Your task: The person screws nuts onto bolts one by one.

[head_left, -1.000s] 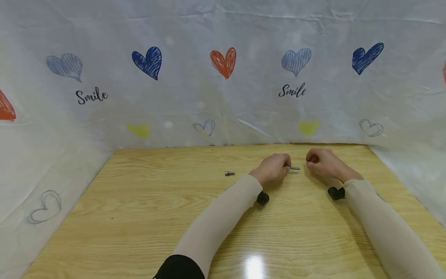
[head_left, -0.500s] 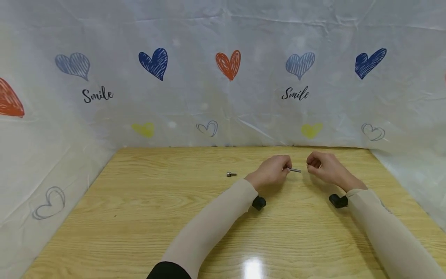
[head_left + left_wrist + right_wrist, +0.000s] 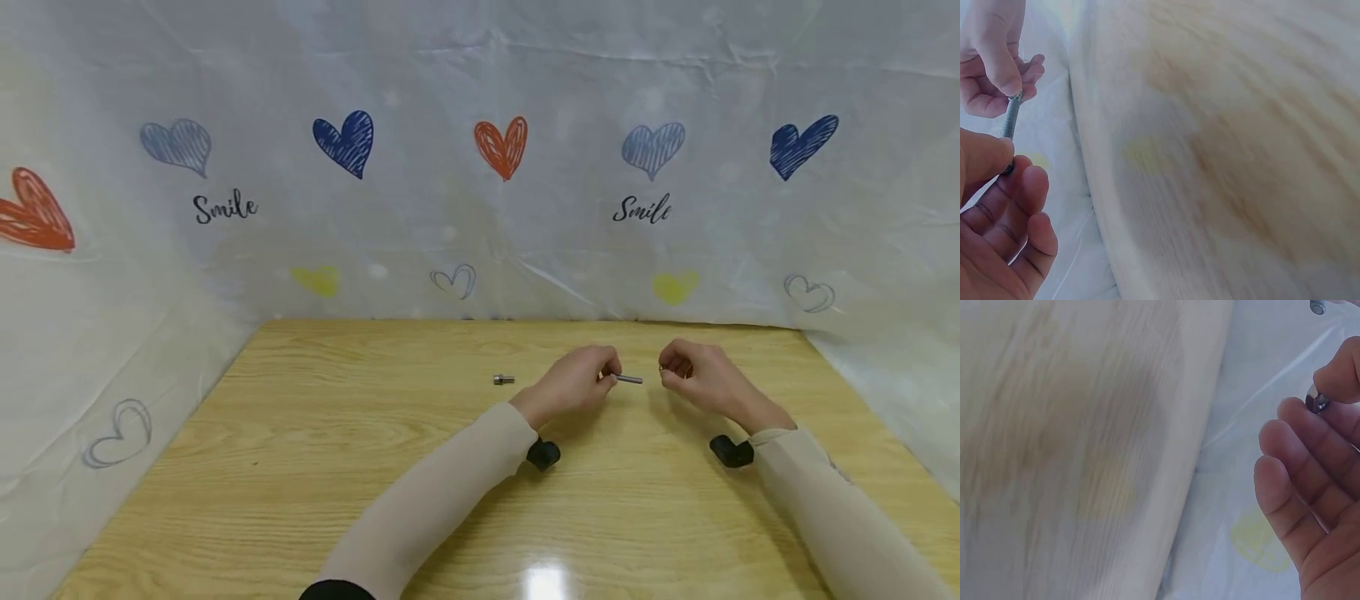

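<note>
My left hand (image 3: 573,379) pinches a grey threaded bolt (image 3: 629,379) between thumb and fingers, its shank pointing right. In the left wrist view the thread of the bolt (image 3: 1010,119) shows clearly. Facing it, my right hand (image 3: 705,379) holds a small shiny metal nut (image 3: 1316,402) between thumb and index finger, its other fingers loosely bent. A short gap separates bolt tip and nut in the head view. The tip of the bolt (image 3: 1317,307) also appears at the top of the right wrist view. Left of both hands, a shorter bolt (image 3: 504,379) lies on the table.
The wood-grain table (image 3: 337,467) runs back to a whitish sheet (image 3: 420,200) printed with hearts and "Smile". That sheet also rises along the left and right sides. A black wrist camera (image 3: 543,454) sits under the left wrist, another black camera (image 3: 731,451) under the right.
The whole head view has shifted slightly, so hands and table appear lower. Both hands keep their pinch, the bolt and nut staying a short way apart. The shorter bolt stays on the table.
</note>
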Tool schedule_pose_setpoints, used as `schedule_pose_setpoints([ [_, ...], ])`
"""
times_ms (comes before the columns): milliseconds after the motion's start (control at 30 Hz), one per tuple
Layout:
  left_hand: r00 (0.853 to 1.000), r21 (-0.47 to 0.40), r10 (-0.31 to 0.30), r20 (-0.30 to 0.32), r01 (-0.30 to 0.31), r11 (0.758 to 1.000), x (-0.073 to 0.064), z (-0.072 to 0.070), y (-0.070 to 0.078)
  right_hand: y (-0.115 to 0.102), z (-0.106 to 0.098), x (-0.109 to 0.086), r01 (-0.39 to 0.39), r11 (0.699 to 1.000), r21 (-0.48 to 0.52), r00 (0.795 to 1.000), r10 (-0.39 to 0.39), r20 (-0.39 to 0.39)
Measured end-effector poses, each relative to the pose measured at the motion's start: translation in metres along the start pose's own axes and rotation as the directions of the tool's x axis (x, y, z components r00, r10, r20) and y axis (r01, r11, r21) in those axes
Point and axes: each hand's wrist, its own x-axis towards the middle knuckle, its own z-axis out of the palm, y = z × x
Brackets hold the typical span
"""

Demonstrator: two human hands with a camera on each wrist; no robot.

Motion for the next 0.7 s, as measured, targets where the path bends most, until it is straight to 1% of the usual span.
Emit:
schedule_pose_setpoints([
  [200, 1.000, -0.026, 0.000, -0.027, 0.000, 1.000, -0.013, -0.003, -0.003, -0.006, 0.006, -0.002, 0.020, 1.000, 0.005, 1.000, -0.020, -0.013],
  [367, 0.999, -0.053, 0.005, -0.042, -0.007, 0.999, -0.024, -0.008, -0.008, -0.014, 0.012, -0.001, 0.054, 0.998, 0.016, 0.998, -0.054, -0.035],
  [533, 0.998, -0.051, 0.002, -0.058, -0.005, 0.999, -0.034, -0.012, -0.014, -0.022, 0.019, 0.001, 0.069, 0.997, 0.046, 0.997, -0.068, -0.020],
  [600, 0.998, -0.044, 0.005, -0.062, -0.008, 0.999, -0.038, -0.014, -0.015, -0.023, 0.022, 0.002, 0.080, 0.996, 0.049, 0.997, -0.079, -0.023],
  [700, 0.997, -0.055, 0.014, -0.075, -0.018, 0.998, -0.044, -0.015, -0.018, -0.027, 0.027, 0.002, 0.119, 0.992, 0.052, 0.992, -0.116, -0.043],
])
